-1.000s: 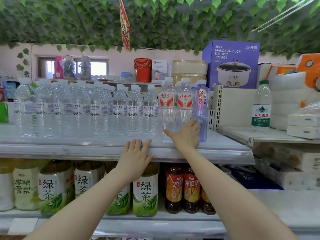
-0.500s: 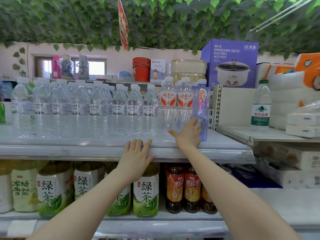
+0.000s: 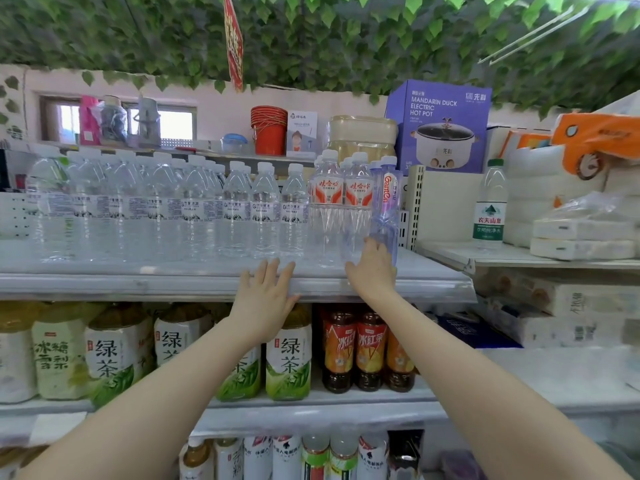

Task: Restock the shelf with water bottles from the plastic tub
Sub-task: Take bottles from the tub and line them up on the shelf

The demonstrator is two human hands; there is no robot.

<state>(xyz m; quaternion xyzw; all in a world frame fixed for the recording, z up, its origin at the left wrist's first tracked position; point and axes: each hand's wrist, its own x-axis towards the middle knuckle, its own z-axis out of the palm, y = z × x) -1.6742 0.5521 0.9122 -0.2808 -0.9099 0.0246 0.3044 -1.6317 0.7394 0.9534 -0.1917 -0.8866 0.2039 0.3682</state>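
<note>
The shelf (image 3: 173,282) runs across the view, its top tier filled with a long row of clear water bottles (image 3: 194,209). At the row's right end stand two red-labelled bottles (image 3: 341,206) and beside them a slim blue bottle (image 3: 387,206). One green-labelled bottle (image 3: 489,206) stands alone on the side shelf to the right. Tea bottles (image 3: 287,362) fill the tier below. The plastic tub is not in view.

The left hand (image 3: 265,299) lies flat on the shelf's front lip, fingers spread and holding nothing. The right hand (image 3: 372,268) reaches to the foot of the red-labelled bottle nearest the blue one. Its fingers are spread and touch the base; they do not wrap it, so this grip is open too, more a push or a steadying touch than a hold.

By the look of it, the shelf is close to full and this bottle is being set into line. A full bottle of this kind should be fairly heavy for its size, with thin walls that give under a squeeze and a smooth, somewhat slippery skin. The labelled waist looks the best place to take hold when lifting; for sliding, low on the base is safer, since a push higher up could tip it into its neighbours.
</note>
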